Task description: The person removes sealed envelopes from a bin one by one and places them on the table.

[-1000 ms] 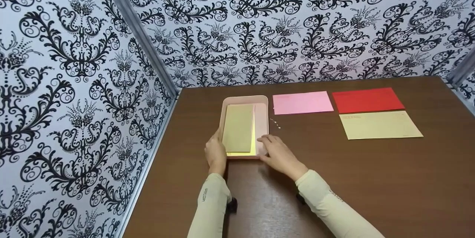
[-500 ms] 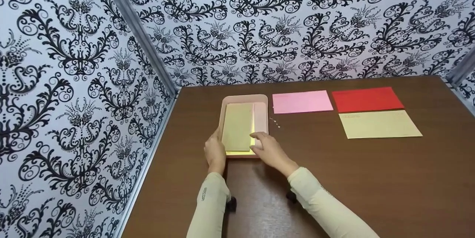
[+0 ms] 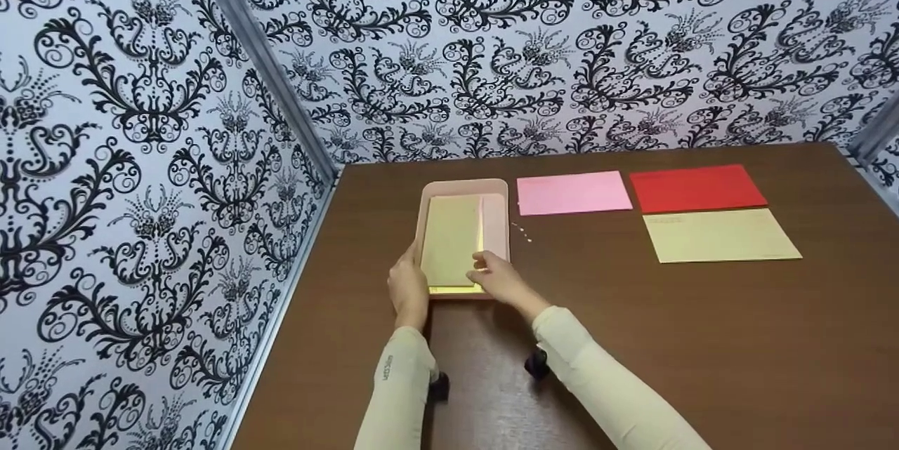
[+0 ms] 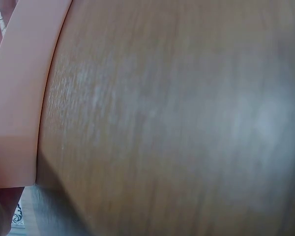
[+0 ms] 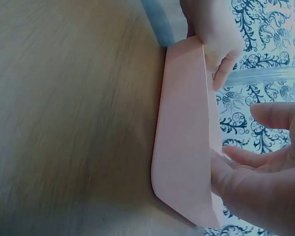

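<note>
A shallow pale-pink tray [image 3: 495, 218] lies on the brown table, its near wall filling part of both wrist views. Inside it rests a dull yellow-green envelope [image 3: 449, 239] on top of a brighter yellow one [image 3: 449, 290]; a thin pink edge also shows at their right. My left hand [image 3: 409, 288] grips the tray's left wall, thumb over the rim in the right wrist view. Over the tray's near right corner is my right hand [image 3: 502, 278], its fingertips at the top envelope's right edge. Its fingers [image 5: 273, 115] look parted, and no envelope shows between them.
To the tray's right, a pink envelope [image 3: 574, 193] lies flat. Farther right, a red envelope [image 3: 697, 189] sits just behind a cream one [image 3: 722, 236]. Small white specks [image 3: 522, 232] mark the table [image 3: 597, 380] beside the tray. Patterned walls [image 3: 520, 50] stand behind and at left.
My right hand has moved left, from the tray's right wall to over its inside and the top envelope's right edge. The left hand and the tray have stayed put.
</note>
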Demonstrator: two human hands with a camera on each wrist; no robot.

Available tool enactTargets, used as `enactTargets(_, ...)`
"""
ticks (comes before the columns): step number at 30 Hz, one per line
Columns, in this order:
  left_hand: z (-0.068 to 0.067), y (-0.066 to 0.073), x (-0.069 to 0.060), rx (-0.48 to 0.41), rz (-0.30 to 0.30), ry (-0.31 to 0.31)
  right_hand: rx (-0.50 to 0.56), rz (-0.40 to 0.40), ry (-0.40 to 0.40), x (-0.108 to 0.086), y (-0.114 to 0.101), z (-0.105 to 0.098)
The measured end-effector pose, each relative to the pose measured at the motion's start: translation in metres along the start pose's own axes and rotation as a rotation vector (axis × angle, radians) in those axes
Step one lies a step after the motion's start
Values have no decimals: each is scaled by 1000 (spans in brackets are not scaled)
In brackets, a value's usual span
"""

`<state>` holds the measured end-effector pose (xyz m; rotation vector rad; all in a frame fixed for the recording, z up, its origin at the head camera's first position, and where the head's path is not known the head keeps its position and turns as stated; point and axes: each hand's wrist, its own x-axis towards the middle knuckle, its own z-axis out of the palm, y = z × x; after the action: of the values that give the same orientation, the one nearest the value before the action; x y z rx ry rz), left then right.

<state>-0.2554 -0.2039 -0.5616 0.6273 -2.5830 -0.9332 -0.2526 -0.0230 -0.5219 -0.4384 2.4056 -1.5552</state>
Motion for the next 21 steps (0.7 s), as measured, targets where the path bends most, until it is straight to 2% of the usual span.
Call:
enactTargets(3,0,0,0,-10,-7,-4,7,65,-15,2,-1,0)
enactTargets(8,1,-1,1,-10,3,6,104,151,-31,10,-2,1)
enactTargets(10,1,-1,1,-11,0,8,119,168,-14,13,-1,3)
enactTargets(15,2,-2,0,-15,-8,10,32,185,34,16,-4,7)
enactTargets(21,1,-1,-1,-1,25,25,101,226,61,20,-7,9)
